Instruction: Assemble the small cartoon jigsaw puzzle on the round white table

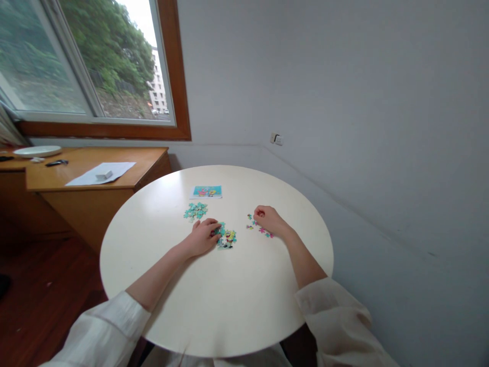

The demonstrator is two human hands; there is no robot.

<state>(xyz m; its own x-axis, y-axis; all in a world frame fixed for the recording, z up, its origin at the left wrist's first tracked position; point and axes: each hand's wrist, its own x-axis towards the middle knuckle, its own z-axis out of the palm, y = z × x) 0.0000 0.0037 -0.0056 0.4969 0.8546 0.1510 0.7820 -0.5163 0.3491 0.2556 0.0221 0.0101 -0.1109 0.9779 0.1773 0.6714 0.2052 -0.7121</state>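
Note:
A partly joined jigsaw puzzle (230, 237) with a yellow cartoon figure lies on the white round table (214, 295). My left hand (202, 237) rests at its left side, fingers apart and touching the joined pieces, covering part of them. To the right, my right hand (272, 220) is above a small group of loose pink and teal puzzle pieces (262, 231). Its fingers are curled together; whatever they may pinch is too small to make out. Beyond my left hand sits a heap of teal puzzle pieces (195, 210).
A picture card (207, 191) with cartoon figures lies behind the teal heap. At the left, a wooden desk (86, 199) holds a paper sheet (86, 176), a small white box (104, 175) and a white plate (37, 151). A wall stands close on the right.

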